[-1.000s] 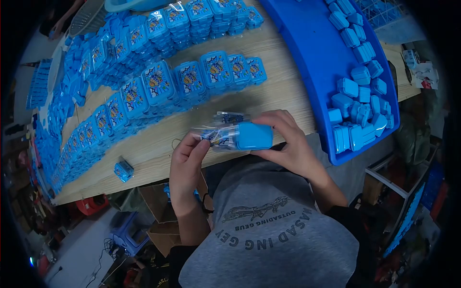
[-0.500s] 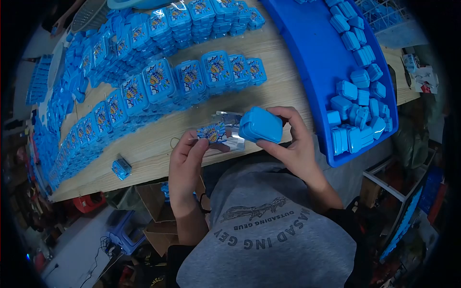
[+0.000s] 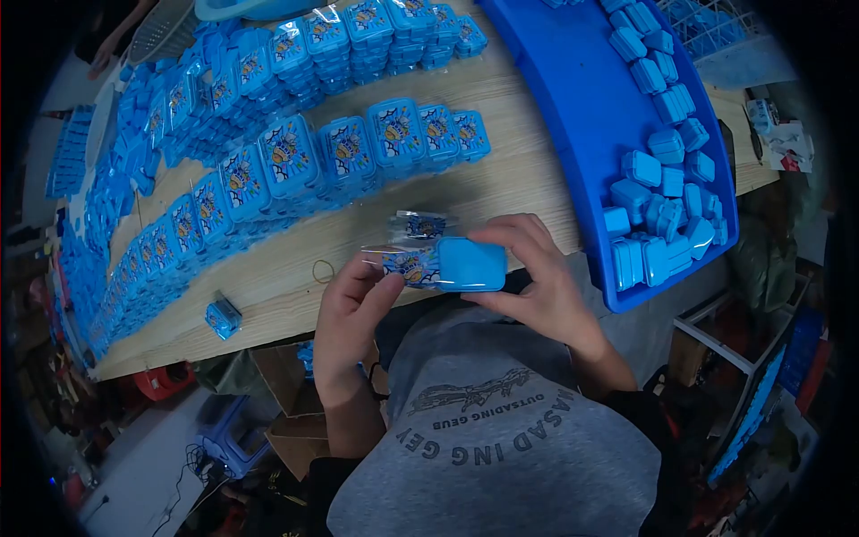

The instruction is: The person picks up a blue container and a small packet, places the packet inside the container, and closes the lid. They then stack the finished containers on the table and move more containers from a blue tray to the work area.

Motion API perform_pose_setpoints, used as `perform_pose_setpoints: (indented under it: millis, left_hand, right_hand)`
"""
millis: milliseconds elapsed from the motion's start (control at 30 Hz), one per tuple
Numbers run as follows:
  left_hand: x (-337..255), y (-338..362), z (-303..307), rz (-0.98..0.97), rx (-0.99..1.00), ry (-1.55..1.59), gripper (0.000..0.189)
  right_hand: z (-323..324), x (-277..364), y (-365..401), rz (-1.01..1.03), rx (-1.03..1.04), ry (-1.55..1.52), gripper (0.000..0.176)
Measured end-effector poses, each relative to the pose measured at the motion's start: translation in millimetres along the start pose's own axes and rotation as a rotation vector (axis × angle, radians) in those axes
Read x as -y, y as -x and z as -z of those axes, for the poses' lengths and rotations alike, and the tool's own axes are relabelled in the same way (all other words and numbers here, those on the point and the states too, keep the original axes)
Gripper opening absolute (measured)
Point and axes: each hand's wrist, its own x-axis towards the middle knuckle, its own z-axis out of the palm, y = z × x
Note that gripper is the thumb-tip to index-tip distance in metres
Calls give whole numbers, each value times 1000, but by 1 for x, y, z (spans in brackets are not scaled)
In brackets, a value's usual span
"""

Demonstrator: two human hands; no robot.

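My left hand pinches a clear plastic bag with a colourful printed label in front of my body. My right hand grips a plain blue box by its right end, thumb below and fingers above. The box's left end meets the bag's right side; whether it sits inside the bag is hard to tell. Just beyond, a second clear printed packet lies on the wooden table.
Rows of wrapped, printed blue boxes cross the table. At the right stands a blue tray with several plain boxes. A small wrapped box and a rubber band lie left. Another person's hand shows top left.
The blue box has moved left and down and turned flatter, now touching the bag. My left hand has shifted slightly right and down with the printed bag.
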Motion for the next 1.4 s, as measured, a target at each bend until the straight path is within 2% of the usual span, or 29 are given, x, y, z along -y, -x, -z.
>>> perform_pose_setpoints:
  millis: [67,167,267,300,367,400,467,500,533,633,700,800,833,933,1033,1133,1233,1333,1400]
  left_hand:
    - [-4,-3,-8,-45,25,-44,14]
    - [-5,-1,-12,-62,-42,-131,21]
    - [9,-6,-25,-488,-328,-405,34]
    - [14,-5,-26,-630,-466,-616,50]
    - [19,-11,-34,-903,-591,-405,59]
    - [19,-10,-40,-821,-536,-200,66]
    - [22,-1,-46,-491,-338,167,65]
    - [18,0,-53,-345,-308,253,65]
    - [13,1,-59,-198,-287,341,64]
    - [11,-7,-55,-129,-269,533,64]
    - [7,-8,-56,-104,-233,473,62]
    - [9,-4,-54,-59,-141,350,56]
    - [10,-3,-54,-45,-102,304,54]
    - [5,2,-55,39,-86,309,48]
    - [4,5,-51,92,-57,286,46]
    - [2,8,-48,163,-30,295,46]
    - [6,13,-47,219,48,383,46]
    - [7,16,-47,222,53,423,47]
    - [7,17,-44,241,66,382,47]
  right_hand:
    - [-1,2,-2,25,33,-5,53]
    - [-7,0,-2,-17,-85,-101,53]
    - [-13,3,-1,23,-95,-104,56]
    - [-16,2,-1,57,-119,-110,60]
    - [-22,4,-2,74,-213,-121,62]
    - [-25,5,-2,81,-258,-129,62]
    - [-32,4,1,128,-334,26,63]
    - [-34,4,1,151,-368,101,64]
    - [-36,6,2,164,-342,45,64]
    - [-38,7,3,188,-249,-63,69]
    - [-35,0,5,193,-171,-58,75]
    - [-23,0,3,76,-103,-161,80]
    - [-16,0,2,55,-53,-85,89]
    - [-10,6,-11,120,-139,-42,96]
    - [-7,5,-19,239,-120,30,104]
    - [-3,7,-24,275,8,-31,106]
    - [-4,5,-26,279,0,-85,106]
    - [-2,5,-25,238,108,-130,103]
    - [-2,5,-26,237,82,-122,102]
